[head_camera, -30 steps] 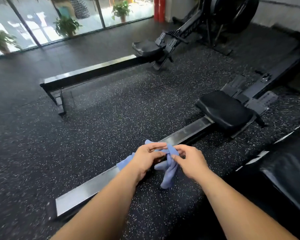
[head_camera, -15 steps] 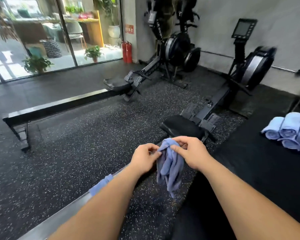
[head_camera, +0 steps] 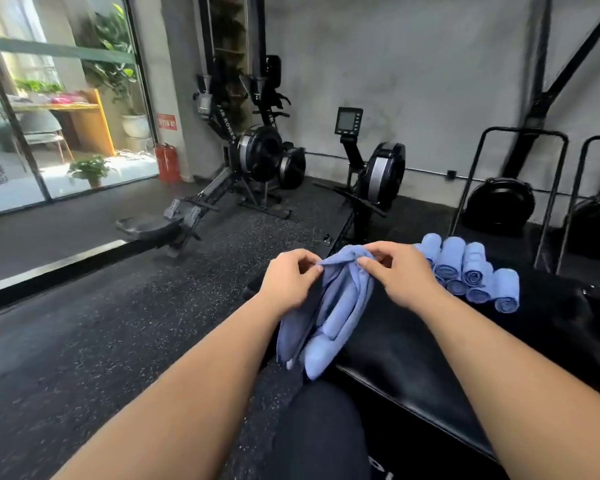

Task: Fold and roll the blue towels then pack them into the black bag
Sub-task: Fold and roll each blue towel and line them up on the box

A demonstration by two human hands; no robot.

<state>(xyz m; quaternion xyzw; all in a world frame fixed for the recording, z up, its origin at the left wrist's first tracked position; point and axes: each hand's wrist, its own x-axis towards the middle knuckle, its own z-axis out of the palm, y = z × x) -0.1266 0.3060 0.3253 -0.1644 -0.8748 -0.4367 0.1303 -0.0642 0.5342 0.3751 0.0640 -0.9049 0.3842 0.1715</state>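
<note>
Over the black padded bench point(head_camera: 413, 344), left of the rolled towels point(head_camera: 465, 271), I see the blue towel point(head_camera: 329, 317) hanging bunched. The left hand point(head_camera: 288, 282) and right hand point(head_camera: 400, 271) each pinch its top edge. Mismatched corners could skew my fold.

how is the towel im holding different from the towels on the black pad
The held towel is loose and crumpled; the rolled towels are wound into tight cylinders. The held towel hangs from the left hand and right hand, which pinch its top edge; the rolled towels lie untouched, bunched side by side on the black pad. Both are the same light blue cloth.
</note>
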